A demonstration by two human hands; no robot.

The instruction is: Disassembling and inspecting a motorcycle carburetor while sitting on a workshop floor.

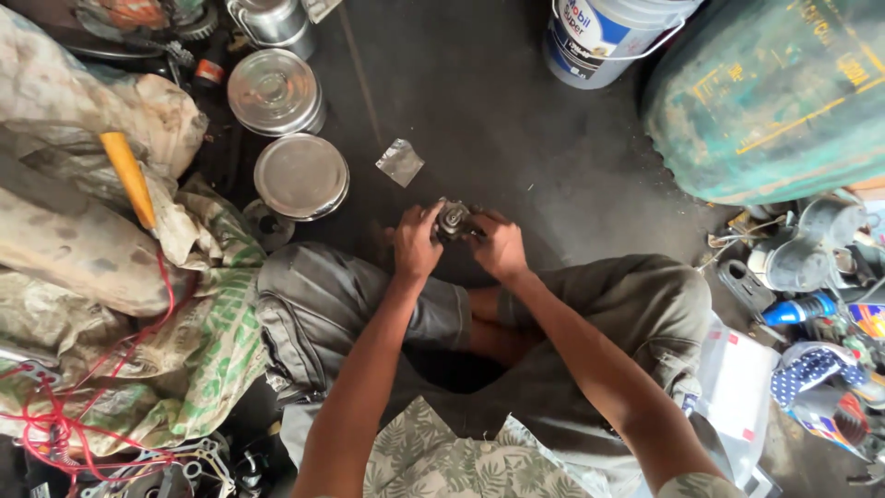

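Observation:
I sit cross-legged on a dark oily floor. My left hand (417, 242) and my right hand (498, 244) both grip a small dark metal part (453, 219) with a round centre, held between them just beyond my knees. The fingers of each hand wrap its sides, hiding most of it. A small clear plastic bag (400, 161) lies on the floor a little farther out, apart from my hands.
Two round steel containers (275, 90) (300, 175) stand at the left, beside dirty sacks (111, 304) with a yellow-handled tool (129, 177) and red wire (55, 420). A white bucket (599, 37) and a green drum (774, 92) stand far right. Metal parts and a blue bottle (798, 309) clutter the right.

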